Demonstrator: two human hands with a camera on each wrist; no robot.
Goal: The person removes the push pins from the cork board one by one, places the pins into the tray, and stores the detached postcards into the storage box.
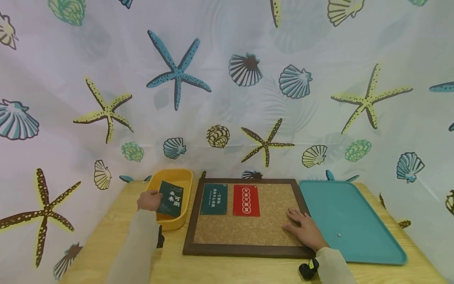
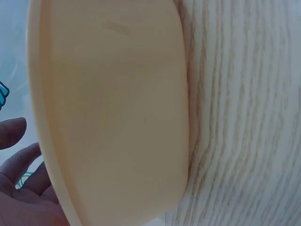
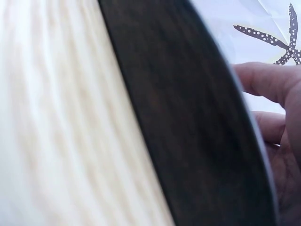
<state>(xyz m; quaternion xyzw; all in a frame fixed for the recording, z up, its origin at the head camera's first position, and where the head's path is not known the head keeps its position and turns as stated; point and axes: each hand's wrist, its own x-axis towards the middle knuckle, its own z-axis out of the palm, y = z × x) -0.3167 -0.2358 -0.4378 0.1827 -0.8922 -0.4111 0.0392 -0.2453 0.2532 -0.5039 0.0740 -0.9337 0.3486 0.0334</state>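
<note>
My left hand [image 1: 149, 200] is at the left side of a yellow basket [image 1: 170, 225], its fingertips beside the left edge of a dark green card [image 1: 171, 199] with white characters. In the left wrist view, thumb and fingers stand apart beyond the basket rim, and the fingertips are partly hidden. On the right part of a dark-framed cork board [image 1: 244, 232] rests my right hand [image 1: 306, 229], fingers spread. A teal card [image 1: 214, 199] and a red card [image 1: 246, 200] lie side by side on the board's upper left.
To the right of the board lies a teal tray [image 1: 354, 213] with a small pale pin-like object [image 1: 339, 235] on it. Everything stands on a light wooden table [image 1: 198, 270]. A shell-and-starfish curtain [image 1: 227, 102] hangs behind and at both sides.
</note>
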